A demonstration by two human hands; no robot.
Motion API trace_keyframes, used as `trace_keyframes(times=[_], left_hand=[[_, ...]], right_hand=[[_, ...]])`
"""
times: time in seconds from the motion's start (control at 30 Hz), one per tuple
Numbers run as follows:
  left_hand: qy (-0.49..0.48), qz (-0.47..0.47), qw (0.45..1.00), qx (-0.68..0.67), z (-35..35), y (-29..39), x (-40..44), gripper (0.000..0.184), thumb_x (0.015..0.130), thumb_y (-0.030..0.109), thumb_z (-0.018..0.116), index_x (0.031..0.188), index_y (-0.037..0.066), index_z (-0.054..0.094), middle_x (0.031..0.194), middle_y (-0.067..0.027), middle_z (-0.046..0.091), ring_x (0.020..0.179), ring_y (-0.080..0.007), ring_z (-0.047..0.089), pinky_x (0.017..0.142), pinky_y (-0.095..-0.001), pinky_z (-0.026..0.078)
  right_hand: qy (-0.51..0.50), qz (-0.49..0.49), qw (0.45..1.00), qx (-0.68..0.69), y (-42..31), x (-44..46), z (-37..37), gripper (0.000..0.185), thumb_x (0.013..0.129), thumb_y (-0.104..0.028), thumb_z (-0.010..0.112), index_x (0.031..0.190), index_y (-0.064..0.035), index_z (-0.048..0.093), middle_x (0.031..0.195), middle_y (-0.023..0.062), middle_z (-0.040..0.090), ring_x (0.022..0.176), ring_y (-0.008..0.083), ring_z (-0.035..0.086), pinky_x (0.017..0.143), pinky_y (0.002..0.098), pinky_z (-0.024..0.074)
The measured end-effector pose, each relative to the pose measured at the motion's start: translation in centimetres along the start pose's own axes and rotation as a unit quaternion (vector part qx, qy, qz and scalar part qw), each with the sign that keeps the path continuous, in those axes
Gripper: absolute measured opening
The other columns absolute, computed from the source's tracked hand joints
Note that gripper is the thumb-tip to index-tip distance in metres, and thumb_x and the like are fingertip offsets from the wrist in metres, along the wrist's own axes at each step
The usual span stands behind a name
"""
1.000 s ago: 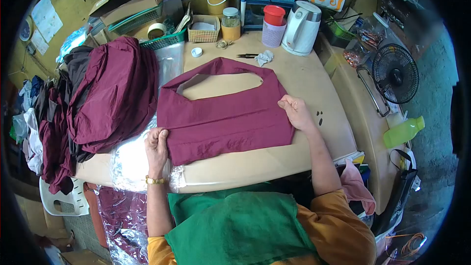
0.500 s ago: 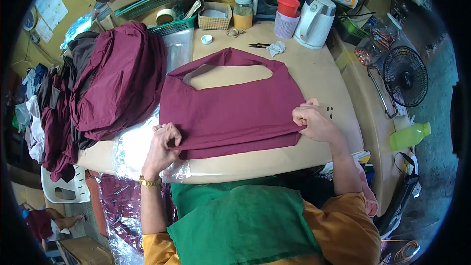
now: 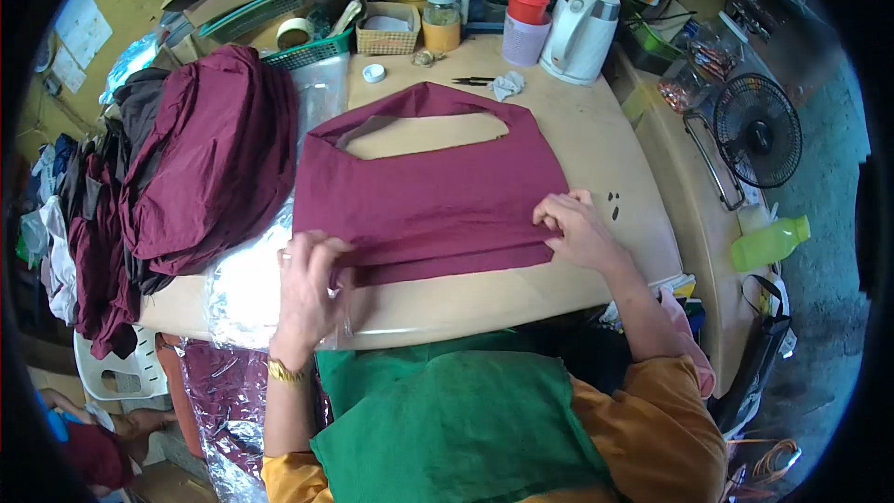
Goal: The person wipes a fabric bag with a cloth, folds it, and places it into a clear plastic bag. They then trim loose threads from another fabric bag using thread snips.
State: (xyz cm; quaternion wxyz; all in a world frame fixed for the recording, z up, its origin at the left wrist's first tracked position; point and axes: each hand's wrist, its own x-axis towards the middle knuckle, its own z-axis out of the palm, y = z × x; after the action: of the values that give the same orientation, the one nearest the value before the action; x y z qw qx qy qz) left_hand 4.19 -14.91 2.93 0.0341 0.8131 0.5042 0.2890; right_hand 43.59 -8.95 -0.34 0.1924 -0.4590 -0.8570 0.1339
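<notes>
A maroon cloth bag (image 3: 419, 186) lies flat on the table (image 3: 400, 319), its handle loop towards the back and a fold running along its front edge. My left hand (image 3: 312, 284), slightly blurred, is at the bag's front left corner with its fingers bent and apart. At the right edge, my right hand (image 3: 573, 224) has its fingers curled onto the cloth, pinching the fold. A large heap of maroon cloth (image 3: 214, 158) sits to the left of the bag.
Small scissors (image 3: 473, 81), a white lid (image 3: 373, 73), a jar (image 3: 441, 20), a basket (image 3: 388, 41) and a kettle (image 3: 579, 33) stand or lie at the back. A fan (image 3: 757, 130) and green bottle (image 3: 770, 243) are right. Another person (image 3: 93, 447) is at lower left.
The bag's front edge has been folded over. My left hand has loosened its grip at the left corner and its fingers have spread. The other person has come further into view at lower left.
</notes>
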Motion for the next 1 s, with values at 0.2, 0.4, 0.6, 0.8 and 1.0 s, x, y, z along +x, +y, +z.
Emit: trace_keyframes(times=[0.2,0.4,0.6,0.8,1.0], left_hand=[[-0.207,0.233,0.935,-0.166,9.2,10.4,4.7,0.046,0.092,0.019,0.061,0.132,-0.001,0.051,0.129,-0.0202,0.055,0.123,-0.0336,0.054,0.105,-0.0457,0.044],[-0.165,0.249,0.946,-0.125,16.8,10.8,4.7,0.064,0.097,0.037,0.052,0.145,-0.004,0.039,0.143,-0.0233,0.044,0.137,-0.0345,0.040,0.119,-0.0475,0.026],[-0.202,0.209,0.950,-0.115,15.5,11.5,4.7,0.065,0.097,0.040,0.052,0.145,-0.001,0.041,0.144,-0.0194,0.041,0.132,-0.0347,0.041,0.116,-0.0489,0.027],[-0.182,0.214,0.955,-0.098,15.6,11.5,4.4,0.060,0.096,0.041,0.053,0.142,0.002,0.046,0.139,-0.0161,0.045,0.125,-0.0343,0.045,0.111,-0.0470,0.032],[-0.183,0.222,0.954,-0.083,15.7,11.4,4.4,0.062,0.096,0.042,0.053,0.142,0.001,0.045,0.140,-0.0161,0.044,0.120,-0.0329,0.047,0.107,-0.0473,0.035]], right_hand=[[-0.055,-0.003,0.997,0.046,0.7,2.8,-1.0,0.013,0.074,-0.006,0.073,0.080,-0.0081,0.062,0.080,0.0045,0.062,0.086,0.0218,0.061,0.093,0.0378,0.0359],[-0.005,-0.050,0.998,-0.040,0.1,3.3,-1.5,0.015,0.075,-0.012,0.076,0.079,-0.0058,0.062,0.078,0.0061,0.061,0.087,0.0265,0.060,0.087,0.0379,0.0405],[0.071,0.018,0.997,0.018,-2.0,1.7,-2.2,0.014,0.077,-0.008,0.073,0.076,-0.0050,0.059,0.077,0.0102,0.058,0.082,0.0330,0.060,0.076,0.0418,0.0457],[0.092,0.103,0.987,0.077,-1.1,2.5,-3.2,0.018,0.077,-0.009,0.075,0.081,-0.0013,0.059,0.083,0.0117,0.060,0.086,0.0362,0.061,0.080,0.0463,0.0474],[-0.082,0.048,0.995,-0.030,0.9,3.4,-1.7,0.022,0.076,-0.013,0.076,0.086,-0.0017,0.061,0.089,0.0107,0.062,0.094,0.0328,0.061,0.081,0.0461,0.0452]])
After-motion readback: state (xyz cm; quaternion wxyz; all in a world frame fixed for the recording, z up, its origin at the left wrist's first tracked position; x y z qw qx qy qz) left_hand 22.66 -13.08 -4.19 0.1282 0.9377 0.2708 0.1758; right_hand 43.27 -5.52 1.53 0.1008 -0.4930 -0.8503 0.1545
